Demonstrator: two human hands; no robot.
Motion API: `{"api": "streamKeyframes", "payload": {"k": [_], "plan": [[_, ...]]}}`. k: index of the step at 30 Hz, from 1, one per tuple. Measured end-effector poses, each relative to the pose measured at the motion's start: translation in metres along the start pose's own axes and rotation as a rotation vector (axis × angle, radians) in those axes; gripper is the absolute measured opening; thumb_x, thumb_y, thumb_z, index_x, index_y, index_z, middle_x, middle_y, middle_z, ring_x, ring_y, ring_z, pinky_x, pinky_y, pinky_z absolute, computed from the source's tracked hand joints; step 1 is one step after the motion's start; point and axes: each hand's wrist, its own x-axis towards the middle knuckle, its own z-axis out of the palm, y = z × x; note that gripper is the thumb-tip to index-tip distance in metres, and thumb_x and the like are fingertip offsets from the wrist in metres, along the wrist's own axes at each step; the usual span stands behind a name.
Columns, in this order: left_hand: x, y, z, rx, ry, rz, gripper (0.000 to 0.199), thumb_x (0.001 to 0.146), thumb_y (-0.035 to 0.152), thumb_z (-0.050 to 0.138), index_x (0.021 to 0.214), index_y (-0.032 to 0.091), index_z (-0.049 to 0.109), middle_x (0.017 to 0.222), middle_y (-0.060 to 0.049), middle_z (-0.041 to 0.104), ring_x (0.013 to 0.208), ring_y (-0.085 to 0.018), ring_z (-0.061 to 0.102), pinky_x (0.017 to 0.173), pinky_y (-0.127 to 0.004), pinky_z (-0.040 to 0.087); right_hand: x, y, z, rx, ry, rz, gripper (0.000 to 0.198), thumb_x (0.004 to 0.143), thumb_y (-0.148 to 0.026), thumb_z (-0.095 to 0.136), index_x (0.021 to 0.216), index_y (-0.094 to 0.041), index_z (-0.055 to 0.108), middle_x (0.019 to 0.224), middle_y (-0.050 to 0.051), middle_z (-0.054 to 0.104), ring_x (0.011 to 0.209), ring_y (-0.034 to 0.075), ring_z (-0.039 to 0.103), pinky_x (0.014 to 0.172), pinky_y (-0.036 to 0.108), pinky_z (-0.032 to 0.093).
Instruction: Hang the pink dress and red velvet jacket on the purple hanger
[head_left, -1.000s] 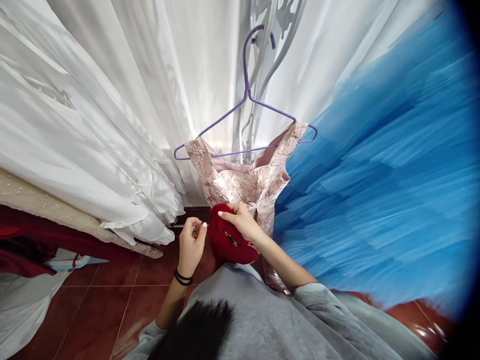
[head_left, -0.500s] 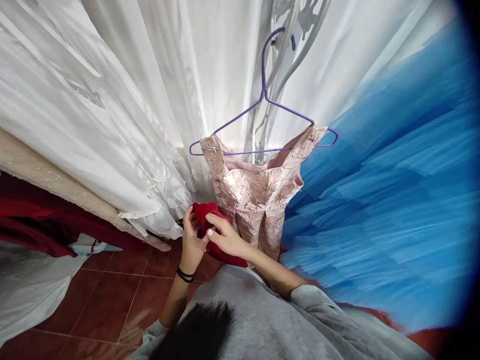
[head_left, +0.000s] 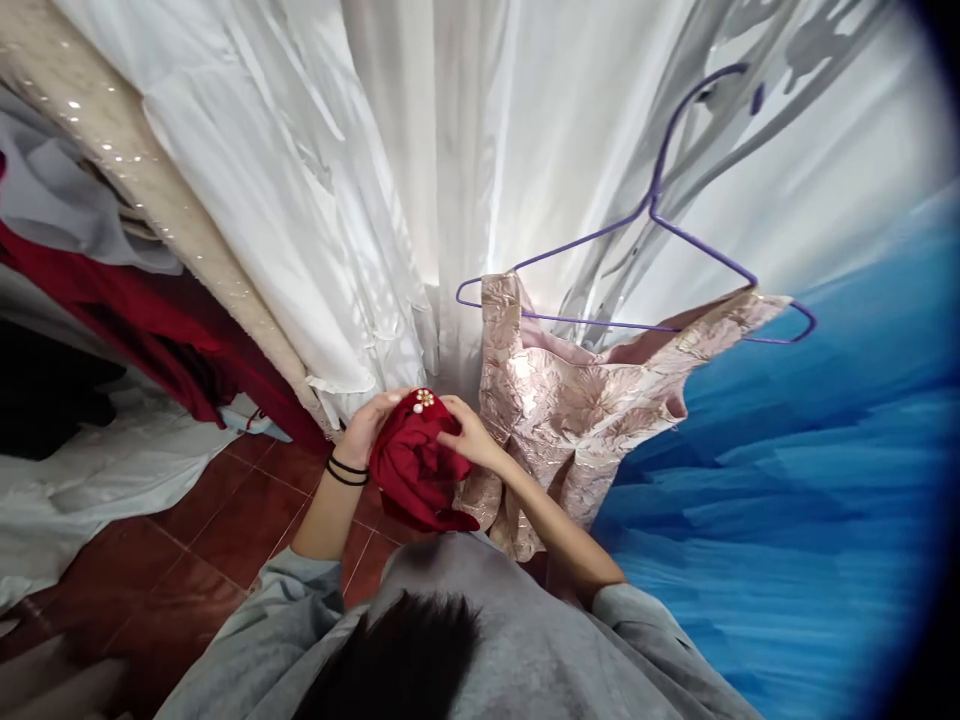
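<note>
Between my hands is a bunched piece of red cloth (head_left: pixel 420 465), with a small pearl-and-gold flower ornament (head_left: pixel 424 401) at its top edge. My left hand (head_left: pixel 369 428) grips the cloth's left side, its fingertips curled behind the top. My right hand (head_left: pixel 471 436) holds the right side, thumb on the front and fingers over the upper edge. Just right of my hands hangs a pink brocade dress (head_left: pixel 577 400) with gold patterning. A purple hanger (head_left: pixel 656 200) carries it by the shoulder straps.
White drapes or gowns (head_left: pixel 427 150) hang behind. Blue ruffled tulle (head_left: pixel 787 520) fills the right side. A sparkling beige garment (head_left: pixel 150 170) and dark red fabric (head_left: pixel 172 330) hang at left. White cloth (head_left: pixel 120 480) trails onto the red tiled floor (head_left: pixel 247 510).
My view has turned left, so the dress and hanger appear farther right. The red cloth has been turned and spread between my hands, and its flower ornament now shows.
</note>
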Motion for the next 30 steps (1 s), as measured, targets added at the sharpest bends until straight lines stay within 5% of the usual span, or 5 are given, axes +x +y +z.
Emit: {"api": "streamKeyframes", "payload": {"k": [5,7,11,19,30], "plan": [[-0.022,0.019,-0.022,0.325,-0.229,0.092,0.091,0.040,0.037,0.093,0.124,0.021,0.061,0.112,-0.007,0.070,0.114,-0.033,0.064,0.098,-0.040,0.053,0.030,-0.018,-0.021,0.379,-0.008,0.199,0.019,0.067,-0.034,0.059,0.076,-0.018,0.063,0.071,0.000,0.065,0.072,0.016,0.057,0.070,0.026,0.044],[-0.021,0.022,-0.029,0.584,-0.157,0.132,0.078,0.048,0.028,0.091,0.121,0.022,0.064,0.107,-0.004,0.071,0.105,-0.029,0.067,0.095,-0.037,0.053,0.044,-0.031,-0.037,0.411,0.050,0.200,0.015,0.065,-0.031,0.059,0.072,-0.018,0.060,0.066,-0.002,0.061,0.064,0.013,0.053,0.064,0.024,0.041],[0.008,0.022,-0.044,0.614,-0.098,0.092,0.028,0.060,0.027,0.085,0.083,0.017,0.072,0.083,-0.003,0.072,0.089,-0.026,0.067,0.088,-0.036,0.055,0.065,-0.057,-0.062,-0.111,-0.075,0.089,0.007,0.072,-0.020,0.057,0.069,-0.016,0.061,0.066,-0.001,0.060,0.064,0.013,0.053,0.066,0.025,0.042],[0.084,0.059,-0.036,0.234,-0.110,-0.163,0.027,0.067,0.024,0.083,0.083,0.007,0.071,0.079,-0.010,0.074,0.067,-0.019,0.068,0.067,-0.029,0.057,0.078,-0.151,-0.127,-1.059,0.123,-0.536,0.032,0.095,-0.022,0.049,0.119,-0.011,0.068,0.133,0.010,0.061,0.131,0.027,0.050,0.109,0.052,0.036],[0.191,0.137,0.048,0.518,0.143,0.258,0.032,0.087,0.038,0.070,0.069,0.015,0.058,0.060,0.000,0.062,0.057,-0.014,0.060,0.062,-0.025,0.052,0.116,-0.167,-0.174,-1.536,0.037,-0.202,0.031,0.098,-0.026,0.044,0.096,-0.012,0.072,0.084,0.014,0.066,0.083,0.023,0.055,0.073,0.036,0.034]]}}
